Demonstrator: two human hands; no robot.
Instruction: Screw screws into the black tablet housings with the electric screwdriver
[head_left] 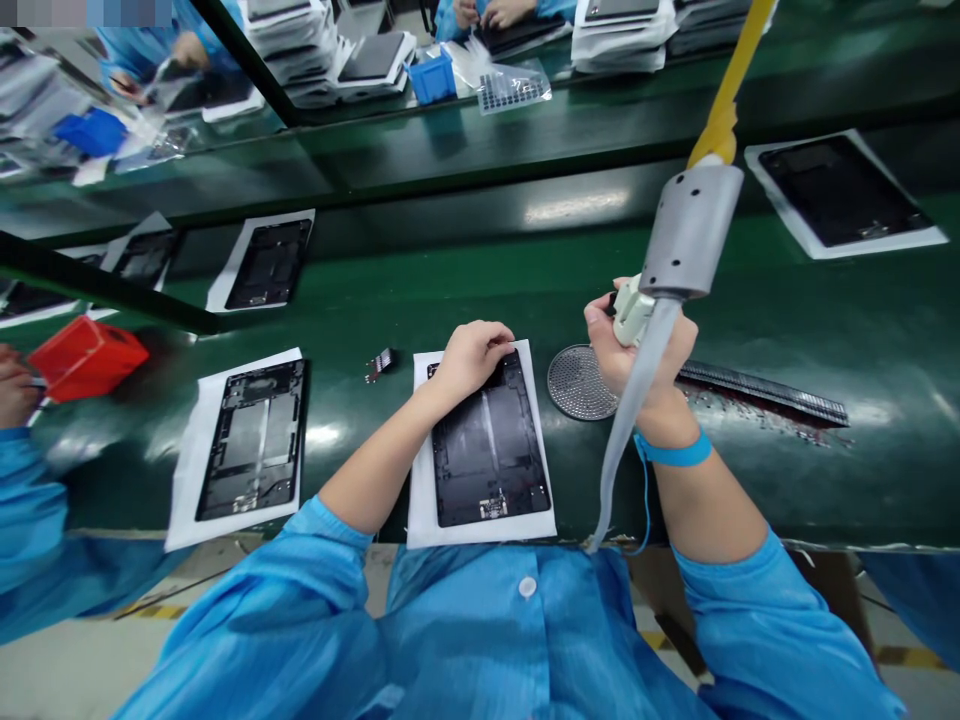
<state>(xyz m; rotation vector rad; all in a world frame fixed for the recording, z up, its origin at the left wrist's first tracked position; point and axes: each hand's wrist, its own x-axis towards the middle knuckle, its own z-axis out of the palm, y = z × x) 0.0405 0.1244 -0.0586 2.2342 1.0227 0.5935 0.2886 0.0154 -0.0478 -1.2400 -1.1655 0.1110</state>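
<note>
In front of me a black tablet housing (491, 450) lies on a white sheet (422, 500), its inner side up. My left hand (472, 358) rests over the housing's top edge, fingers curled together near the upper right corner; whatever they pinch, if anything, is hidden. To the right, my right hand (652, 350) is raised and closed around a pale green hand tool (634, 310). A grey cylinder (694, 230) on a yellow strap (735, 85) hangs in front of that hand, with a grey cable running down. Beneath it lies a round ribbed black mat (581, 383).
More housings on sheets lie left (255, 440), far left (270, 262) and upper right (840, 190). Small wired parts (381, 364) and a strip of black parts (765, 390) lie on the green bench. A co-worker's hand (15, 388) is beside a red bin (88, 358).
</note>
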